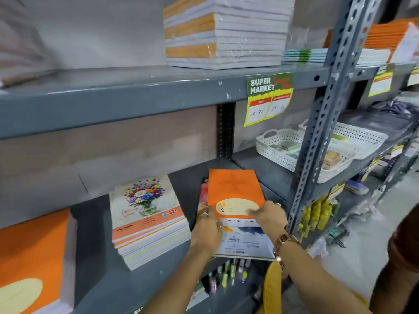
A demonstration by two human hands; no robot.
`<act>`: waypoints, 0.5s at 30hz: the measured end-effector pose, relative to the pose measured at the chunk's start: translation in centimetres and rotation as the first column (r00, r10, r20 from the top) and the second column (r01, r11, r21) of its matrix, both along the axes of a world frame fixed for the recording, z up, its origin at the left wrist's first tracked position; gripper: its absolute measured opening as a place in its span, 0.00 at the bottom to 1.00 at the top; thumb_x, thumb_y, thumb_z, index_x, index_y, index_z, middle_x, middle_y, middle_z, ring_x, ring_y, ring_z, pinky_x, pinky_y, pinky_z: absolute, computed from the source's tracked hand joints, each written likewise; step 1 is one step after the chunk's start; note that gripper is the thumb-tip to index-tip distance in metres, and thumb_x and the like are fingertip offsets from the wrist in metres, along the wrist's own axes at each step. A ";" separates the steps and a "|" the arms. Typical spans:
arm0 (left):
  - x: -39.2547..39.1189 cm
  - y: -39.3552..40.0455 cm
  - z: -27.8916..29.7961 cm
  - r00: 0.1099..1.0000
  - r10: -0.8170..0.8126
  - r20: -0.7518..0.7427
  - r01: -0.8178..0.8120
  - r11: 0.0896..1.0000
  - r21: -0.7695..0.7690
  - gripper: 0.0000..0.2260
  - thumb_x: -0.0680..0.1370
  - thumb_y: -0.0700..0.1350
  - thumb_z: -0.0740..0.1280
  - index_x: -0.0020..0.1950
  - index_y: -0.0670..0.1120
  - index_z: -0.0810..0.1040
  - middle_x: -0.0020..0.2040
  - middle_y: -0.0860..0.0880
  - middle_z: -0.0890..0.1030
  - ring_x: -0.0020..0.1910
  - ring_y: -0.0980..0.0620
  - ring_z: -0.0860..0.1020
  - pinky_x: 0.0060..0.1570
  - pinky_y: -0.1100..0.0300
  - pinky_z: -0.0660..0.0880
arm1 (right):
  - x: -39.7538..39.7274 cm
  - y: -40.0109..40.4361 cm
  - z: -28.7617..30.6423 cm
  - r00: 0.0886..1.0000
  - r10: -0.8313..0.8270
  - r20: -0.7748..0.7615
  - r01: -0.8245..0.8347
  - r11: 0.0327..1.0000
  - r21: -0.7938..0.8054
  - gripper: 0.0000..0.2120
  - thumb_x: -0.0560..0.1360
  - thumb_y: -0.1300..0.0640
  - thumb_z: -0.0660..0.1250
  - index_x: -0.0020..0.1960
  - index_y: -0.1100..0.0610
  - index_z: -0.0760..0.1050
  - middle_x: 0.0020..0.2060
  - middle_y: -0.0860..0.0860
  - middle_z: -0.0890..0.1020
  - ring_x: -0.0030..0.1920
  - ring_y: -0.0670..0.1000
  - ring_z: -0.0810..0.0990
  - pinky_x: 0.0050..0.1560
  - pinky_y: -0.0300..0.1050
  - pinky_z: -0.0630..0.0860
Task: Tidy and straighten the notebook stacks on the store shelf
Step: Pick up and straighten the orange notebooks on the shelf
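An orange notebook (233, 191) lies on top of a small, skewed pile at the front of the grey middle shelf (188, 186). Below it a white and blue notebook (246, 242) sticks out over the shelf edge. My left hand (207, 230) presses on the pile's left side, fingers on the orange cover's lower left corner. My right hand (269, 217), with a wristwatch, grips the orange notebook's lower right edge. To the left stands a stack with a flower-bouquet cover (147, 214). An orange-covered stack (34, 257) fills the far left.
The top shelf holds a tall wrapped stack of orange and white notebooks (224, 32). A supermarket price tag (268, 98) hangs on its edge. A perforated steel upright (322, 132) stands right of my hands. White baskets (301, 150) sit behind it. Small bottles (229, 270) fill the shelf below.
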State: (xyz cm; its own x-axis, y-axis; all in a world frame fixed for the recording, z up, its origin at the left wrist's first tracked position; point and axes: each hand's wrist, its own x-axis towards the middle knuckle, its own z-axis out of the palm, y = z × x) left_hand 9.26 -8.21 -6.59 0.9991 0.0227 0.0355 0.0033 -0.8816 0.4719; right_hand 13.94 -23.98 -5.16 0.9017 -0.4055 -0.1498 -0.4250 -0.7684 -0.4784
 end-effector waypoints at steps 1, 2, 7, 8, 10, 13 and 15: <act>0.4 -0.3 -0.2 0.999 0.043 -0.005 -0.043 0.998 -0.041 0.21 0.79 0.44 0.57 0.71 0.42 0.59 0.68 0.39 0.69 0.65 0.41 0.70 0.60 0.50 0.72 | 0.2 0.1 0.2 0.999 -0.014 -0.029 0.013 0.999 -0.046 0.27 0.68 0.40 0.69 0.55 0.61 0.77 0.55 0.58 0.81 0.58 0.59 0.77 0.56 0.51 0.75; 0.8 -0.6 -0.5 0.996 0.087 0.001 -0.087 0.992 -0.086 0.20 0.78 0.42 0.58 0.70 0.42 0.60 0.67 0.39 0.70 0.64 0.41 0.71 0.60 0.50 0.72 | 0.2 0.3 0.4 0.998 -0.034 -0.056 0.027 0.993 -0.116 0.29 0.69 0.39 0.68 0.59 0.61 0.75 0.58 0.57 0.79 0.60 0.58 0.76 0.61 0.53 0.72; 1.1 -1.6 -1.2 0.971 0.236 0.031 -0.217 0.932 -0.291 0.23 0.74 0.31 0.59 0.68 0.42 0.67 0.62 0.40 0.75 0.61 0.43 0.73 0.60 0.53 0.72 | -0.5 2.0 0.9 0.999 -0.047 -0.022 0.038 0.950 -0.311 0.32 0.73 0.44 0.67 0.66 0.63 0.63 0.66 0.57 0.71 0.66 0.57 0.70 0.64 0.54 0.65; 1.2 -1.7 -1.1 0.968 0.251 0.026 -0.231 0.923 -0.308 0.23 0.74 0.31 0.59 0.68 0.43 0.68 0.62 0.40 0.75 0.61 0.42 0.72 0.60 0.54 0.71 | -0.6 2.2 1.0 0.999 -0.043 -0.016 0.037 0.962 -0.269 0.30 0.73 0.46 0.67 0.66 0.63 0.62 0.65 0.57 0.72 0.66 0.57 0.71 0.63 0.53 0.67; 1.3 -1.6 -0.4 0.963 0.269 0.001 -0.250 0.894 -0.373 0.22 0.73 0.30 0.60 0.66 0.44 0.70 0.61 0.40 0.76 0.60 0.41 0.73 0.58 0.54 0.72 | -0.9 2.4 1.2 0.998 -0.039 0.056 0.044 0.995 -0.085 0.22 0.75 0.56 0.66 0.62 0.64 0.63 0.61 0.59 0.76 0.62 0.60 0.75 0.58 0.52 0.72; 1.4 -1.4 1.0 0.953 0.295 -0.072 -0.288 0.799 -0.528 0.19 0.73 0.32 0.60 0.61 0.47 0.74 0.57 0.41 0.79 0.53 0.40 0.78 0.52 0.55 0.76 | -1.5 2.3 1.6 0.979 -0.102 0.174 0.066 0.978 0.200 0.14 0.76 0.64 0.60 0.60 0.67 0.63 0.56 0.64 0.78 0.58 0.65 0.77 0.51 0.53 0.74; 1.5 -1.1 1.8 0.938 0.306 -0.161 -0.336 0.699 -0.631 0.19 0.74 0.33 0.59 0.62 0.47 0.75 0.55 0.42 0.81 0.47 0.43 0.79 0.45 0.58 0.77 | -1.6 1.9 1.9 0.957 -0.201 0.211 0.111 0.921 0.373 0.15 0.77 0.65 0.58 0.62 0.68 0.65 0.56 0.66 0.78 0.57 0.65 0.76 0.48 0.52 0.72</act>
State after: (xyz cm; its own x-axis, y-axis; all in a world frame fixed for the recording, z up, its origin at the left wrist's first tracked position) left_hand 10.72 -9.35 -4.79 0.9271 0.3442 -0.1486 0.2618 -0.3105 0.9138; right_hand 12.35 -22.04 -3.30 0.8580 -0.5045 -0.0966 -0.3634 -0.4631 -0.8084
